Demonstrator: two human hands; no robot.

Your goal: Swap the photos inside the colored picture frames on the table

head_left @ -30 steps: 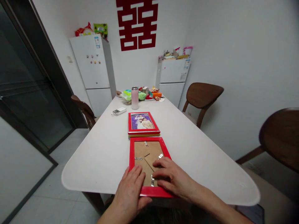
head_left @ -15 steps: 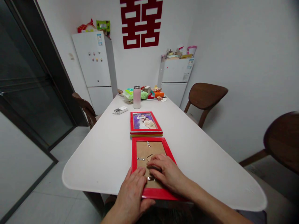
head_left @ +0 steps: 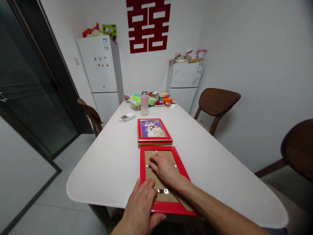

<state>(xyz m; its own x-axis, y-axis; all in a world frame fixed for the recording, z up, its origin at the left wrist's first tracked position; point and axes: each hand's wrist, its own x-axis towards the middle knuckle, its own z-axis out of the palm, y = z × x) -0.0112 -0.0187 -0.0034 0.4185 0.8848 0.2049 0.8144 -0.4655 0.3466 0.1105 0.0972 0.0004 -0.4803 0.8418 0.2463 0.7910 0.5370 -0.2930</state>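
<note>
A red picture frame [head_left: 183, 163] lies face down at the near edge of the table, its brown backing board [head_left: 153, 182] facing up. Small metal clips sit around the board; the near clip [head_left: 163, 191] is plainly visible. My left hand [head_left: 141, 202] rests open on the frame's lower left corner, fingers stretched over the rim, thumb at the near edge. My right hand [head_left: 165, 168] reaches over the board with bent fingers closed at the left clip [head_left: 148, 166]. Its palm and forearm hide part of the board and right rim.
Just beyond lies a stack of frames [head_left: 168, 141] topped by a photo of people. Farther back are a pink bottle [head_left: 144, 104], a small white device [head_left: 127, 117] and a pile of colourful packets [head_left: 149, 100]. Wooden chairs [head_left: 217, 101] flank the white table [head_left: 105, 169].
My right hand has moved from the board's middle up and left to the left clip, whose angle now looks different. The left hand stays on the corner. The view has shifted slightly.
</note>
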